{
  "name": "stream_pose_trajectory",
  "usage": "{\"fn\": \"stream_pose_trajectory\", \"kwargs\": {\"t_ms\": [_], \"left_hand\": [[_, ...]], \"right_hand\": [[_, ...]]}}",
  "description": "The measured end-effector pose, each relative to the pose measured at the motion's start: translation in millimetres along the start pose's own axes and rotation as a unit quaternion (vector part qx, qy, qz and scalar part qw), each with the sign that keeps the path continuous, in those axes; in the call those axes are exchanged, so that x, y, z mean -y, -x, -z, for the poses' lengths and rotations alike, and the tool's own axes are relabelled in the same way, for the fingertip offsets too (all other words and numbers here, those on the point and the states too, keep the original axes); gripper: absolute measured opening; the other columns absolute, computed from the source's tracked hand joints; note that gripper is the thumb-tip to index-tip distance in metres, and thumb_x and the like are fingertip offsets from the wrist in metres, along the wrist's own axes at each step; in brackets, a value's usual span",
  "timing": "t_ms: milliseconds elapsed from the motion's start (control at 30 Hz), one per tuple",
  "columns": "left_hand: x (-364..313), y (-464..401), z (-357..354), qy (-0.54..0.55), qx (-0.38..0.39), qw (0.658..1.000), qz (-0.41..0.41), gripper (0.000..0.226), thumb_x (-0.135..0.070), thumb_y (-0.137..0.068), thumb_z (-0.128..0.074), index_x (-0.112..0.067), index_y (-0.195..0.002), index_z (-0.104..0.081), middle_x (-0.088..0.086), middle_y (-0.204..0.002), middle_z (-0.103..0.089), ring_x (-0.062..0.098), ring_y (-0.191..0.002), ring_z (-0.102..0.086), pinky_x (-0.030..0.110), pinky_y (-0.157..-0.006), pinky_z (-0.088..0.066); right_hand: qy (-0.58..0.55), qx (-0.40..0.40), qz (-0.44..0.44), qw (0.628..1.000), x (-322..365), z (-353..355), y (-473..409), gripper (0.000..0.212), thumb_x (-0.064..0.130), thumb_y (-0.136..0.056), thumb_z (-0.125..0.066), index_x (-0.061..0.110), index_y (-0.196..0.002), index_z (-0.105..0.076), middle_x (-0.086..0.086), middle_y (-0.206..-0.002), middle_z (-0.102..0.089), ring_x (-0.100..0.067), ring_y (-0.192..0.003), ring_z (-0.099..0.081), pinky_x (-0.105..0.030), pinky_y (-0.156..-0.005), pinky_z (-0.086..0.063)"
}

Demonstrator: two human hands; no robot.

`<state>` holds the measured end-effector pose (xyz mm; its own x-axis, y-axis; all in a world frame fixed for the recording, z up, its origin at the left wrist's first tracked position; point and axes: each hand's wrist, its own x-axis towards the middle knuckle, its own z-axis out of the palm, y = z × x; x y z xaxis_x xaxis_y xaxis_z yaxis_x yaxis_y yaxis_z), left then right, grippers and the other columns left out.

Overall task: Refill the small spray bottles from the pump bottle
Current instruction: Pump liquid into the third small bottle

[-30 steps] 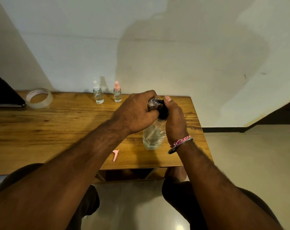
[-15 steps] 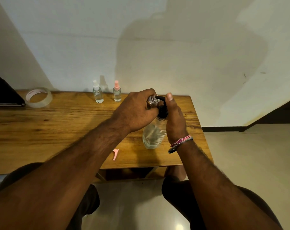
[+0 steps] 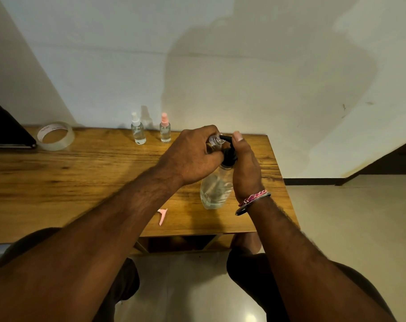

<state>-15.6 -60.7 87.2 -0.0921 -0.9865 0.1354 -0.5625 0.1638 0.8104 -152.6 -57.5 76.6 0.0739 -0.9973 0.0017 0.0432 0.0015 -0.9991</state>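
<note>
Nearest, at the near edge of the wooden table, a small pink spray cap lies loose, just left of the pump bottle. This clear bottle stands upright toward the table's right end, part full of clear liquid, with a black pump head on top.

The right hand wraps the pump head from the right, fingers curled round it and the thumb raised over the top. The left hand grips a small open bottle, its threaded neck held right at the black spout.

This looks like the filling step: liquid is being pumped into the uncapped bottle. The next move probably calls for steady presses with the neck kept under the spout, then screwing the pink cap back on.

Farther back near the wall stand two capped spray bottles, one white-topped, one pink-topped. At far left lies a roll of clear tape.
</note>
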Motion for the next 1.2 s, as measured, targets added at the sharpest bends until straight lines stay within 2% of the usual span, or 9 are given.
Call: {"fn": "stream_pose_trajectory", "kwargs": {"t_ms": [133,333,533,600,700,767,867,1000,1200], "left_hand": [[-0.2,-0.1,-0.8,-0.006,0.007,1.000,0.000,0.019,-0.015,-0.087,-0.073,-0.030,-0.089,-0.062,-0.011,-0.076,-0.067,0.006,-0.067,-0.062,0.019,-0.057,-0.042],[2.1,0.2,-0.2,-0.001,0.011,1.000,0.003,0.019,-0.012,-0.085,-0.074,-0.027,-0.092,-0.063,-0.007,-0.078,-0.068,0.011,-0.070,-0.064,0.024,-0.059,-0.044],[4.9,0.5,-1.0,-0.004,0.011,1.000,-0.004,0.020,-0.012,-0.084,-0.074,-0.026,-0.093,-0.063,-0.007,-0.079,-0.069,0.014,-0.071,-0.066,0.028,-0.059,-0.048],[4.4,0.5,-0.6,-0.005,0.012,1.000,-0.007,0.020,-0.012,-0.085,-0.074,-0.028,-0.091,-0.062,-0.006,-0.078,-0.069,0.015,-0.071,-0.066,0.031,-0.059,-0.051],[1.5,0.6,0.9,-0.006,0.013,1.000,-0.010,0.024,-0.013,-0.086,-0.073,-0.032,-0.087,-0.059,-0.007,-0.077,-0.068,0.013,-0.070,-0.065,0.026,-0.059,-0.046],[0.8,-0.1,1.3,-0.005,0.013,1.000,-0.009,0.023,-0.014,-0.087,-0.073,-0.032,-0.086,-0.059,-0.006,-0.076,-0.067,0.014,-0.070,-0.064,0.026,-0.060,-0.045],[0.5,-0.4,1.8,-0.003,0.012,1.000,-0.006,0.023,-0.015,-0.088,-0.074,-0.033,-0.085,-0.060,-0.007,-0.075,-0.068,0.013,-0.068,-0.063,0.026,-0.059,-0.044],[0.8,-0.2,2.0,0.000,0.013,1.000,-0.005,0.014,-0.017,-0.089,-0.074,-0.027,-0.091,-0.065,-0.007,-0.075,-0.069,0.011,-0.065,-0.063,0.026,-0.057,-0.046],[-0.5,-0.2,2.1,-0.007,0.017,1.000,-0.004,0.020,-0.015,-0.088,-0.073,-0.031,-0.088,-0.061,-0.009,-0.074,-0.066,0.008,-0.064,-0.060,0.021,-0.056,-0.041]], "right_hand": [[0.003,-0.010,0.008,1.000,-1.9,1.2,-1.9,0.033,0.038,-0.099,-0.046,0.027,-0.086,-0.075,0.013,-0.078,-0.076,0.005,-0.080,-0.068,-0.011,-0.069,-0.051],[-0.002,-0.018,0.009,1.000,-5.0,3.8,-4.5,0.046,0.023,-0.107,-0.047,0.025,-0.069,-0.074,0.015,-0.068,-0.071,0.007,-0.069,-0.063,-0.012,-0.065,-0.050],[0.008,-0.022,0.015,1.000,-5.7,4.9,-4.5,0.039,0.018,-0.108,-0.044,0.020,-0.077,-0.068,0.018,-0.065,-0.070,0.008,-0.066,-0.063,-0.010,-0.063,-0.049],[0.023,-0.015,0.021,0.999,-5.7,4.2,-3.6,0.038,0.022,-0.108,-0.044,0.020,-0.081,-0.070,0.017,-0.068,-0.071,0.008,-0.070,-0.064,-0.010,-0.064,-0.049],[0.028,-0.002,0.021,0.999,-5.2,1.0,-2.6,0.041,0.047,-0.099,-0.047,0.017,-0.094,-0.075,0.002,-0.088,-0.076,-0.003,-0.085,-0.069,-0.015,-0.071,-0.052],[0.027,0.003,0.017,0.999,-5.2,1.4,-3.0,0.046,0.055,-0.095,-0.047,0.020,-0.100,-0.076,0.000,-0.095,-0.077,-0.009,-0.094,-0.071,-0.016,-0.076,-0.053],[0.023,0.006,0.014,1.000,-3.1,2.1,-0.6,0.046,0.055,-0.101,-0.040,0.024,-0.102,-0.074,0.009,-0.093,-0.079,-0.003,-0.097,-0.072,-0.013,-0.077,-0.053],[0.012,-0.004,0.003,1.000,0.5,0.1,2.0,0.048,0.056,-0.100,-0.037,0.029,-0.091,-0.077,0.013,-0.089,-0.079,0.001,-0.093,-0.072,-0.012,-0.076,-0.053],[0.001,0.014,0.018,1.000,-1.2,-0.5,-1.4,0.043,0.047,-0.095,-0.039,0.047,-0.081,-0.080,0.015,-0.087,-0.078,0.001,-0.090,-0.072,-0.017,-0.077,-0.053]]}}
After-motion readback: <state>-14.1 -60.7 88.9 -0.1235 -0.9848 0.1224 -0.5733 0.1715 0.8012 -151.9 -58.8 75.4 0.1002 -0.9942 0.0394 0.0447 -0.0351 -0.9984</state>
